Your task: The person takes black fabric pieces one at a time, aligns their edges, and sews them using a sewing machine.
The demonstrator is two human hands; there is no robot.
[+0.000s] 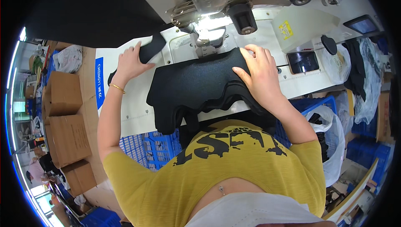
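Observation:
A stack of black, wavy-edged fabric pieces [196,78] lies at the front of the white sewing machine table, its near edge hanging over the table's front. My right hand [261,72] grips the stack's right end, thumb on top and fingers at the far edge. To the left, my left hand [130,64] is closed over a narrower black fabric piece [152,50], which shows on both sides of the hand. Just beyond the stack, the lit needle area of the sewing machine [205,45] is partly hidden by the machine's head.
A large black panel [96,10] covers the far left. On the table's right lie a phone [303,62] and a plastic bag [336,64]. Blue baskets [152,147] stand below the table edge. Cardboard boxes [64,93] are stacked at left; a white bag [332,143] hangs at right.

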